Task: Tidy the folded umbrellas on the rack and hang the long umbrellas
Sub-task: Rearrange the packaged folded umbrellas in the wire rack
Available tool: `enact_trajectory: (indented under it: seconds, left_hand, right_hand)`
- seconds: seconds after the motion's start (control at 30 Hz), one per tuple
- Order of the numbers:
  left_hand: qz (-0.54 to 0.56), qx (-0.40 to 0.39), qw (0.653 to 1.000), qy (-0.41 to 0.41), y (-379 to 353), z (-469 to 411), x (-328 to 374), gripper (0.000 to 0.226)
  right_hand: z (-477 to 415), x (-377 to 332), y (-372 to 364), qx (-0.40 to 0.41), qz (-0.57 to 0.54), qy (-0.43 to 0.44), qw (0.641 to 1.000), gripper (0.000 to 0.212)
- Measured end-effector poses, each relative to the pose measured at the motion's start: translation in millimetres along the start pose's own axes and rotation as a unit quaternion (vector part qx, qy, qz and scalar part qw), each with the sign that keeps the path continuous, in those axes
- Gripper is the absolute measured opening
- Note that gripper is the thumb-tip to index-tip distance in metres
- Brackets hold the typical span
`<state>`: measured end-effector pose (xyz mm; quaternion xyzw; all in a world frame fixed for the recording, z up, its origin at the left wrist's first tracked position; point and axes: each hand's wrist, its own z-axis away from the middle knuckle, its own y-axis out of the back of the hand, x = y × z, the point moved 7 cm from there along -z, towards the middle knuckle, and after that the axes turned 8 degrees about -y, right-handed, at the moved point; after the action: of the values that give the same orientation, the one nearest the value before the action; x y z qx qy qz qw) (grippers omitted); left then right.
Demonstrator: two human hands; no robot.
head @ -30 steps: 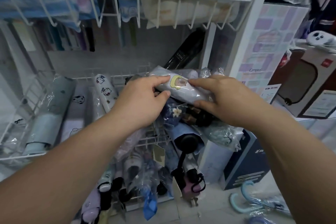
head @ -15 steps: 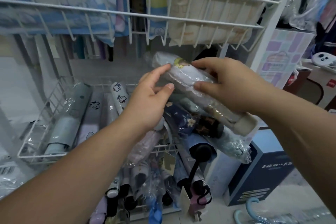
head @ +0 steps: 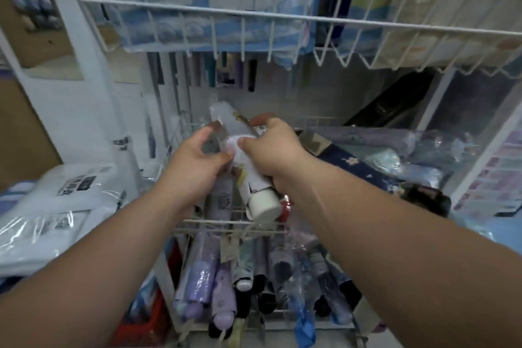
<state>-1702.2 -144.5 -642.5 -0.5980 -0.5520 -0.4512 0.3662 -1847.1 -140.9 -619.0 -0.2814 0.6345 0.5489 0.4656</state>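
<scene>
A white wire rack (head: 82, 45) fills the shop corner in front of me, its baskets stacked one above the other. Nearest, below my forearms, the bottom basket (head: 324, 325) holds a row of folded umbrellas standing on end, with lilac ones (head: 197, 285) on the left and darker ones beside them. To my left lie white packages in clear plastic (head: 56, 206).

Above the front rail of the middle basket (head: 214, 222) I hold a pale folded umbrella (head: 255, 176) in a clear sleeve. It is tilted, with its cream handle cap (head: 261, 205) pointing down toward me and its tip up and away. My right hand (head: 272, 150) is wrapped round its body, thumb across the top. My left hand (head: 195, 161) has its fingers curled and pinches the sleeve just beside the right.

Further in, on the right of the middle basket, lie a navy flowered umbrella (head: 356, 168) and a lavender one (head: 367, 135). Behind them a black umbrella (head: 395, 104) leans at the back. Overhead, the top basket (head: 282, 18) carries blue and cream packs.
</scene>
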Motion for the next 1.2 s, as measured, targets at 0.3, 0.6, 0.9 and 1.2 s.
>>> enact_trajectory:
  seconds: [0.3, 0.6, 0.9, 1.2]
  left_hand:
    - [-0.58, -0.229, 0.782, -0.025, 26, -22, -56, 0.039]
    - [-0.596, -0.177, 0.783, -0.005, 41, -28, -49, 0.045]
    - [-0.586, -0.097, 0.8, -0.085, 42, -23, -39, 0.046]
    - [-0.634, -0.157, 0.754, -0.069, 36, -26, -54, 0.041]
  right_hand:
    - [-41, 50, -65, 0.104, -0.018, -0.125, 0.987, 0.034]
    - [-41, 63, -86, 0.044, -0.003, -0.022, 0.999, 0.039]
    - [-42, 63, -115, -0.116, 0.038, 0.04, 0.992, 0.069]
    - [-36, 53, -115, -0.132, 0.134, 0.039, 0.981, 0.07]
